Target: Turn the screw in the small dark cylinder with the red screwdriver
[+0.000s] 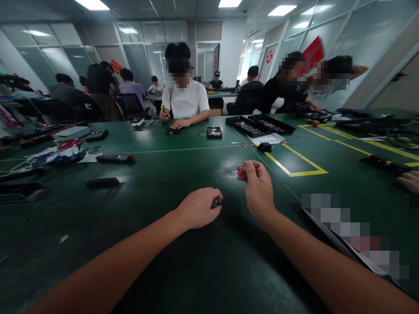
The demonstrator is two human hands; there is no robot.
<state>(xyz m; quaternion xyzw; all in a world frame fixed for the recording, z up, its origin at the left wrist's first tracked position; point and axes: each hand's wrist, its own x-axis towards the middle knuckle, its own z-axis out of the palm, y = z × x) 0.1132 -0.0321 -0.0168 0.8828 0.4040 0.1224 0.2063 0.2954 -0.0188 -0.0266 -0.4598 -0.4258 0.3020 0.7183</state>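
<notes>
Two bare forearms (131, 253) fill the near side, and from my remote seat I follow them up to the hands over the middle of the green counter (144, 192). Right hand (253, 176) now: thumb and fingertips pinched together on the reddish end of a thin rod (225, 170), its slender length pointing left. Gripping only that end, I'd judge, leaves the rest free and gives fine control. Left hand (204, 208), just nearer and to the left: fingers curled, thumb closing round a small dark round piece (214, 202) with a bright rim, turned toward the right hand, perhaps so both things stay within easy reach of each other.

Farther off, black trays (247, 126) hold small parts, presumably stored there to spare the near space; yellow tape (307, 174) probably marks out a place, with a small black block (264, 147) by its far left corner.

Now for what I can't get: fingers cover most of the round piece, and I can't tell whether the rod's tip touches the counter. Blocky blurring hides an object at near right, and another person's hand (410, 179) is cut off at the right edge.
</notes>
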